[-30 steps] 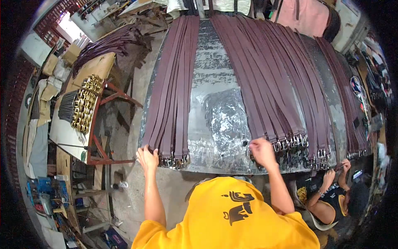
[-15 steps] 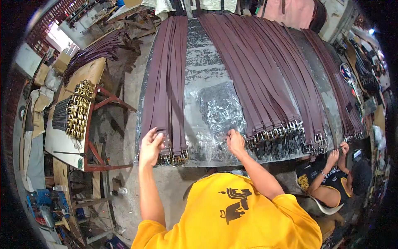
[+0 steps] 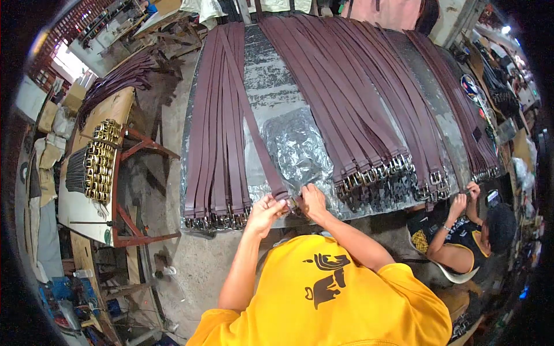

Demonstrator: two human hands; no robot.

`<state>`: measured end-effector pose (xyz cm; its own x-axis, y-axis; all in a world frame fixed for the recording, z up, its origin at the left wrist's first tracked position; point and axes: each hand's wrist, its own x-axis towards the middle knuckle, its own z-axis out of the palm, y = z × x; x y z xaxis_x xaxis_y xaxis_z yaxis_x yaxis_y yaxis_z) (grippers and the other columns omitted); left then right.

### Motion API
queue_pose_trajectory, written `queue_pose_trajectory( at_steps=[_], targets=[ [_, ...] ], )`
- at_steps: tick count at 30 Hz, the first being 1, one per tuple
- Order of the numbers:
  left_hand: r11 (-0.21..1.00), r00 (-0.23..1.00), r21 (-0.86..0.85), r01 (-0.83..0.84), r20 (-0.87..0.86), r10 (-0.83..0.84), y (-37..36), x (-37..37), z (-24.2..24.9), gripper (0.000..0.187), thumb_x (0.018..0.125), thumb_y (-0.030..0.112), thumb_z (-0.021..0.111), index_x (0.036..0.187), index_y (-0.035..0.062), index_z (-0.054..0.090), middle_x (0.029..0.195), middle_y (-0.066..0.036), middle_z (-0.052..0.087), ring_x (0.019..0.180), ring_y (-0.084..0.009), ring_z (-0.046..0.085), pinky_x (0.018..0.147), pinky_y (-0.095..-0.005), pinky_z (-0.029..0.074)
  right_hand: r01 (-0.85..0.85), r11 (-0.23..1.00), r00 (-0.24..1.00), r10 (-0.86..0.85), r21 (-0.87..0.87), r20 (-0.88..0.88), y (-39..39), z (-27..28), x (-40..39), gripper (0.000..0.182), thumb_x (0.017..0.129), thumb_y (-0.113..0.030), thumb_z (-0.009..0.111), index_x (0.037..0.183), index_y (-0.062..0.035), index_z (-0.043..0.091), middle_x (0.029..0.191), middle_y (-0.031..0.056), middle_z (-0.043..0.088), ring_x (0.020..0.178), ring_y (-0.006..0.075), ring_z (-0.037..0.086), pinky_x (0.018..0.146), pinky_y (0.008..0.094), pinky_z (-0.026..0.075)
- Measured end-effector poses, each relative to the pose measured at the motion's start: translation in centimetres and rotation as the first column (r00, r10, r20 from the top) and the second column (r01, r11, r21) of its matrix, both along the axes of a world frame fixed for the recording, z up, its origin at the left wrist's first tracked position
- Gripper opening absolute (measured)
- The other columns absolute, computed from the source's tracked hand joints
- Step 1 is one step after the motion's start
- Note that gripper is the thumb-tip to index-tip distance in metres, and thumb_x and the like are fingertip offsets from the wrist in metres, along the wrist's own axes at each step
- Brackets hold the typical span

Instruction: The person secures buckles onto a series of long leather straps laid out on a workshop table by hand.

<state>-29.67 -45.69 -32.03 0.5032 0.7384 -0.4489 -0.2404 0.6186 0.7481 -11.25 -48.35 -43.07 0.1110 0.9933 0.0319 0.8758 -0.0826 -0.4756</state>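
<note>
A dark maroon belt (image 3: 259, 141) slants across the table from the left bundle, its buckle end lifted at the near edge. My left hand (image 3: 266, 215) pinches this belt just beside its buckle. Close to the right of it, my right hand (image 3: 314, 203) is closed at the buckle end, its fingertips partly hidden. Left of my hands lies a row of maroon belts (image 3: 213, 127) with metal buckles (image 3: 222, 221) along the near edge. To the right, a wider spread of belts (image 3: 340, 104) ends in more silver-coloured buckles (image 3: 378, 172).
Clear plastic sheeting (image 3: 297, 141) covers part of the table. On the left, a side bench (image 3: 75, 214) carries a stack of gold-coloured buckles (image 3: 104, 164) and more straps (image 3: 118, 78). A co-worker (image 3: 461, 230) sits at the right, hands at the table edge.
My left hand has moved right from the left bundle, bringing one belt's buckle end with it. My right hand has shifted slightly left to meet it. The view has shifted a little.
</note>
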Motion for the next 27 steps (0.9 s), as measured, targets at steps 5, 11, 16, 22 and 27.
queue_pose_trajectory(
  at_steps=[5, 11, 16, 22, 27],
  targets=[
    [1.000, 0.998, 0.004, 0.000, -0.057, 0.001, 1.1, -1.0, 1.3, 0.020, 0.087, 0.013, 0.062, 0.104, 0.0065, 0.055, 0.086, -0.002, 0.064, 0.078, -0.0109, 0.060, 0.073, -0.0275, 0.047, 0.056, 0.953, 0.990, -0.091, -0.298, -0.106, -0.9, 1.3, 2.0, 0.028, 0.074, -0.014, 0.061, 0.097, 0.0012, 0.057, 0.082, 0.0229, 0.063, 0.080, 0.0413, 0.061, 0.070, 0.0472, 0.049],
    [0.997, 0.998, -0.070, 0.011, 0.066, -0.007, 0.6, -0.1, 1.2, 0.018, 0.085, 0.014, 0.064, 0.098, 0.0080, 0.053, 0.091, -0.003, 0.065, 0.084, -0.0131, 0.060, 0.079, -0.0317, 0.047, -0.002, 0.818, 0.737, -0.387, -0.575, -0.554, -4.4, 5.1, 6.7, 0.030, 0.075, -0.001, 0.050, 0.103, -0.0005, 0.059, 0.071, 0.0128, 0.064, 0.072, 0.0217, 0.064, 0.064, 0.0332, 0.048],
    [0.996, 0.996, -0.080, 0.037, 0.080, -0.030, 1.3, 1.8, 1.7, 0.019, 0.084, 0.016, 0.065, 0.099, 0.0103, 0.056, 0.090, 0.000, 0.062, 0.085, -0.0116, 0.058, 0.080, -0.0347, 0.046, 0.081, 0.914, 0.707, -0.335, -0.398, -0.624, -6.5, 4.3, 8.1, 0.020, 0.078, -0.003, 0.056, 0.097, 0.0019, 0.059, 0.074, 0.0095, 0.064, 0.068, 0.0140, 0.059, 0.062, 0.0290, 0.046],
    [0.995, 0.993, -0.083, 0.051, 0.112, -0.042, 2.5, 3.3, 3.0, 0.016, 0.084, 0.014, 0.065, 0.097, 0.0106, 0.057, 0.086, 0.001, 0.060, 0.082, -0.0112, 0.057, 0.082, -0.0348, 0.046, 0.064, 0.997, 0.302, -0.054, -0.036, -0.952, -6.9, 9.5, 7.7, 0.009, 0.074, 0.002, 0.058, 0.069, -0.0011, 0.052, 0.077, 0.0076, 0.064, 0.088, 0.0179, 0.063, 0.073, 0.0288, 0.049],
    [0.993, 0.988, -0.081, 0.087, 0.134, -0.075, 2.7, 3.7, 3.2, 0.015, 0.084, 0.014, 0.064, 0.097, 0.0106, 0.057, 0.084, 0.001, 0.059, 0.082, -0.0109, 0.057, 0.082, -0.0346, 0.047, -0.188, 0.977, 0.260, -0.049, -0.100, -0.964, -6.5, 10.9, 6.6, 0.009, 0.075, 0.007, 0.054, 0.078, -0.0012, 0.051, 0.079, 0.0114, 0.064, 0.080, 0.0224, 0.066, 0.073, 0.0333, 0.052]
  ],
)
